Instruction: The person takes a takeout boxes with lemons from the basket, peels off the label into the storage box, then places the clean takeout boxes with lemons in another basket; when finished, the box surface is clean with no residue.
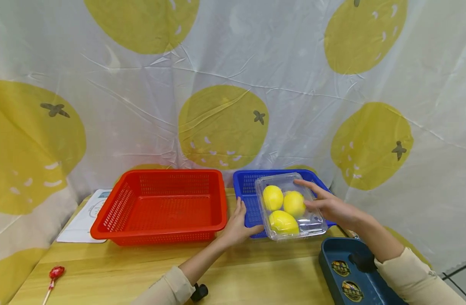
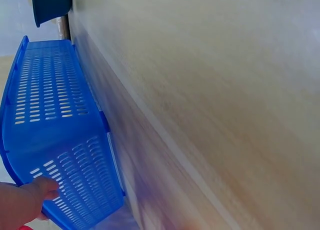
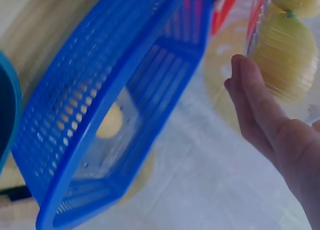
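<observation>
My right hand (image 1: pixel 333 207) holds a clear plastic box (image 1: pixel 313 227) with three yellow lemons (image 1: pixel 283 222) in it, tilted above a blue perforated basket (image 1: pixel 252 188). In the right wrist view its straight fingers (image 3: pixel 257 85) lie against the box, beside a lemon. My left hand (image 1: pixel 236 226) grips the blue basket's near left corner. Its thumb lies on the basket's outer wall in the left wrist view, and its other fingers are mostly hidden there. Inside the basket, the right wrist view shows a pale see-through area with a yellow round shape (image 3: pixel 110 122).
Left of the blue basket stands a red perforated basket (image 1: pixel 168 209), close to my left hand. A printed sheet (image 1: pixel 80 220) lies beyond it. A red lollipop (image 1: pixel 56 273) is at the front left. A dark blue bin (image 1: pixel 330 271) stands under my right forearm. A patterned curtain (image 1: pixel 294 127) hangs behind.
</observation>
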Available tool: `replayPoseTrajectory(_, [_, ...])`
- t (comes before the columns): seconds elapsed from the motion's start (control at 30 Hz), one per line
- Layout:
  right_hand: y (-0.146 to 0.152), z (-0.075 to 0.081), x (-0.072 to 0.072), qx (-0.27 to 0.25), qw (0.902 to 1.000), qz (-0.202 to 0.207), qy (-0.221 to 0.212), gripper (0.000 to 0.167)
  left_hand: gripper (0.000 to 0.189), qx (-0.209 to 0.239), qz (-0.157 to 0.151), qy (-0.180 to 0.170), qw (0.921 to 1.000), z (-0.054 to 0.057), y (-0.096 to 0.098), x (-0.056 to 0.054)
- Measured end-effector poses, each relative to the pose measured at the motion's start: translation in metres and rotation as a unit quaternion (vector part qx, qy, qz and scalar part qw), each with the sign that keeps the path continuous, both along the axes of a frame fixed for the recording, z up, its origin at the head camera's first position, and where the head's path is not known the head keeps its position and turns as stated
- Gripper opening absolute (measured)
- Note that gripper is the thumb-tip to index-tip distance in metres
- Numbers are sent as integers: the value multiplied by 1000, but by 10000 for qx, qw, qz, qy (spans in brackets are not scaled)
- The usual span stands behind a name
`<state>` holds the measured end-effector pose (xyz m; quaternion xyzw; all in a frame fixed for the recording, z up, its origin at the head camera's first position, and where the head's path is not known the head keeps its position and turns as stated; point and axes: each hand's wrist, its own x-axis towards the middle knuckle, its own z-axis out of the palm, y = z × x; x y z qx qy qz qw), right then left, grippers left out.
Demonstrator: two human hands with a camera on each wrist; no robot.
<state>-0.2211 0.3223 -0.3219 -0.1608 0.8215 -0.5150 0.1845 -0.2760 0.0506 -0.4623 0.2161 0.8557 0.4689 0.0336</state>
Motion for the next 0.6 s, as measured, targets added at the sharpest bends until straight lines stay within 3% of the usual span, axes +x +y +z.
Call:
replayPoseTrajectory(0.33, [-2,-8,-59,175,9990,-108,-400,66,110,-50,-17,-84,10000,0,1,-2])
replayPoseTrajectory(0.6, [-9,-25,-88,554,9964,-58,-632,67,109,-68,-3,-94,9999,0,1,-2])
